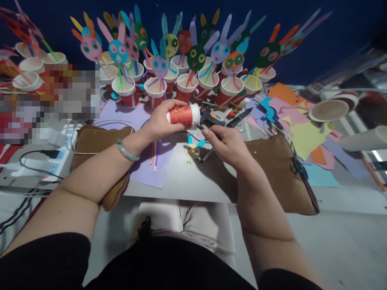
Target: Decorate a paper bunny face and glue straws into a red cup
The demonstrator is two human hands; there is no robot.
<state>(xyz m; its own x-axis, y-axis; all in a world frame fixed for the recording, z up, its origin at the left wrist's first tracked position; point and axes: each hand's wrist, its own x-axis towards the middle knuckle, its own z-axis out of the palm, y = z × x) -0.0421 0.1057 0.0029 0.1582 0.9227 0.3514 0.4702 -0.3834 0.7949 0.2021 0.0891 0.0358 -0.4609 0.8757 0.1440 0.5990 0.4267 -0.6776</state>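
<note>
My left hand [165, 120] is wrapped round a red paper cup [182, 115], which lies on its side in the air with its white rim to the right. My right hand [222, 141] pinches a small dark, thin tool [199, 126] whose tip is at the cup's rim; its exact kind is hard to tell. Behind the hands lies a black glue gun [211, 117]. Below the cup, a yellow paper face [192, 150] with blue ears rests on the table, beside small "Hi" pieces [188, 162].
Many cups with paper rabbit figures [156, 86] line the back. Brown cushions [278, 173] lie under both forearms. Coloured paper scraps [305, 129] and stacked cups [329, 110] are at right. A power strip [62, 159] with cables stands at left; purple paper [142, 171] lies near centre.
</note>
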